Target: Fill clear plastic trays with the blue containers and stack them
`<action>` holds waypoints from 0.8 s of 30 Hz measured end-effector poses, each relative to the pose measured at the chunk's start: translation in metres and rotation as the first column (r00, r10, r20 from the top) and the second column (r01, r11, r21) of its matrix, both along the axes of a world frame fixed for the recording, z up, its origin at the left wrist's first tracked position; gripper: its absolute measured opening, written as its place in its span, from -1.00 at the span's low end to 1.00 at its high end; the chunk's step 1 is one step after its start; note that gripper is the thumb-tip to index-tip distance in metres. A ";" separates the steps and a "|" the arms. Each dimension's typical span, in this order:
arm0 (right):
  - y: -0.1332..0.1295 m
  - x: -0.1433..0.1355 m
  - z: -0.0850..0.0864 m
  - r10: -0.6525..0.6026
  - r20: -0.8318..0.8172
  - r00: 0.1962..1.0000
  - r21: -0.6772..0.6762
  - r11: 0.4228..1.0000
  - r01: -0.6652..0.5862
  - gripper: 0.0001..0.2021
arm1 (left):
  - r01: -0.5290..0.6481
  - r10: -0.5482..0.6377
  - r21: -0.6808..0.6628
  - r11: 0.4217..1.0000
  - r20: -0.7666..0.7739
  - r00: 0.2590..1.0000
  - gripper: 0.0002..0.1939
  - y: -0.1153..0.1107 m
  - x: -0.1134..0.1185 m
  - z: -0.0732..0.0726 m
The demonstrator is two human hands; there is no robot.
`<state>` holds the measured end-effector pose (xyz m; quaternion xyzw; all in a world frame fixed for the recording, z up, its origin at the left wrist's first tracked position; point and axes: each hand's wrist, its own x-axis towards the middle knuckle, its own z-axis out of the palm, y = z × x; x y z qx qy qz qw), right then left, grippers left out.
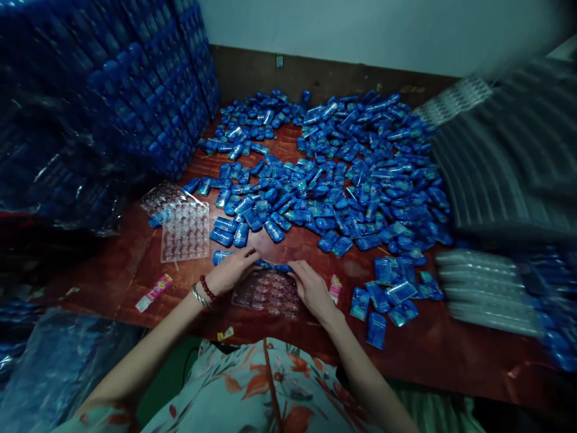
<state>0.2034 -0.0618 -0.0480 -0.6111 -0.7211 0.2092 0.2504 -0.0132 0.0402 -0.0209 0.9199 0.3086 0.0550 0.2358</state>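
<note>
A clear plastic tray (pixel 265 294) with rows of molded cavities lies in front of me on the red-brown table. My left hand (pixel 232 272), with a beaded bracelet and a silver bangle at the wrist, is over its far left corner. Its fingers are closed at a small blue packet (pixel 264 263). At the far right corner, my right hand (pixel 313 288) pinches another blue packet (pixel 283 267) along the tray's far edge. Just behind my left hand lies one more blue packet (pixel 220 257). My fingers partly cover the tray's far edge.
Loose blue packets (pixel 324 186) are heaped across the table's back. Clear trays (pixel 184 231) lie left of centre; stacked trays (pixel 489 291) stand right. Filled blue stacks (pixel 144 90) rise at left. A pink printed strip (pixel 153 293) lies near the left edge.
</note>
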 end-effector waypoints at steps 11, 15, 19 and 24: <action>0.014 -0.014 0.033 0.180 0.418 0.890 -0.192 0.976 -0.107 -0.58 | 0.078 -0.021 0.153 0.985 -0.344 0.939 -0.77 -0.014 0.039 0.019; 0.019 -0.023 0.042 0.167 0.426 0.889 -0.195 0.977 -0.090 -0.58 | 0.097 -0.008 0.194 0.976 -0.414 0.910 -0.77 -0.011 0.052 0.019; 0.028 -0.022 0.050 0.179 0.438 0.881 -0.229 0.970 -0.084 -0.61 | 0.165 -0.104 0.154 0.974 -0.346 0.933 -0.74 -0.005 0.046 0.017; 0.036 -0.012 0.052 0.220 0.419 0.881 -0.279 0.955 -0.105 -0.67 | 0.055 -0.039 0.106 0.993 -0.151 0.988 -0.84 0.001 0.026 0.010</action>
